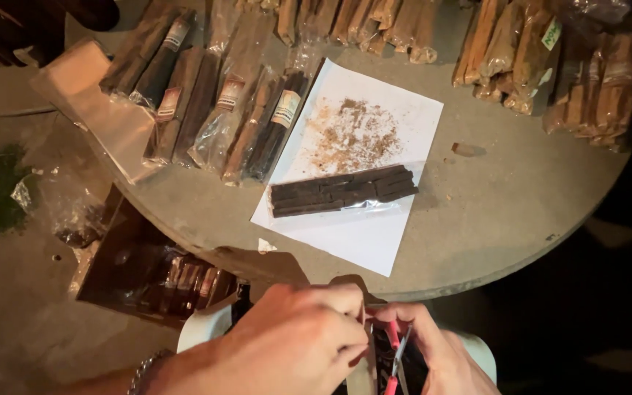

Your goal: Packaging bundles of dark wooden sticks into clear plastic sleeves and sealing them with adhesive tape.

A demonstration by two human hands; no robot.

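Observation:
My left hand (294, 340) and my right hand (440, 351) meet at the bottom of the head view, below the edge of a round grey table (506, 205). The right hand holds a tool with red handles (395, 351), likely scissors, over something dark and partly hidden. The left hand's fingertips pinch at the same spot; what they grip is unclear. On the table lies a white sheet of paper (352, 234) with brown crumbs (352, 135) and a clear bag of dark sticks (341, 190).
Several clear bags of brown sticks (221, 102) lie across the table's far left, with more (550, 51) at the far right. An open cardboard box (155, 271) with packets stands on the floor at the left. A small brown piece (464, 149) lies right of the paper.

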